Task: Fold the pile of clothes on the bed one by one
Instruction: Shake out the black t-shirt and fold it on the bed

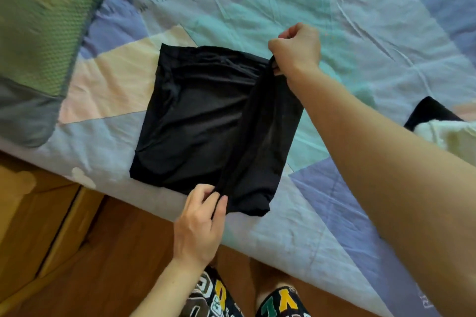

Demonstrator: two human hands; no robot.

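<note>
Folding a black garment (pixel 206 116) on the bed (pixel 334 33), head view only. It lies near the bed's near edge, left of centre, already a rough rectangle. Left hand (pixel 198 224) pinches the near end of a raised fold; fingers curled on the cloth. Right hand (pixel 296 49) grips the far end of that fold, fist closed round a bunched corner. The right-side flap is lifted between both hands and looks about to be laid leftward over the rest.

Risks, as judgement: cloth looks thin and slippery, so the lower layers may drag and wrinkle if the flap is pulled rather than lifted. The near hem is just at the mattress edge, so a tug toward the person could slide it off onto the floor (pixel 108 252). Uneven pull between hands would skew the fold.

Surface: soft quilted cover in blue, teal, cream and pink patches, creased, with printed lettering too blurred to read. A green and grey pillow (pixel 38 33) sits far left. More clothes (pixel 443 123), black and white, lie at the right edge, partly out of frame. Wooden floor and wooden furniture (pixel 31 213) near left. The person wears patterned shorts (pixel 219 301).
</note>
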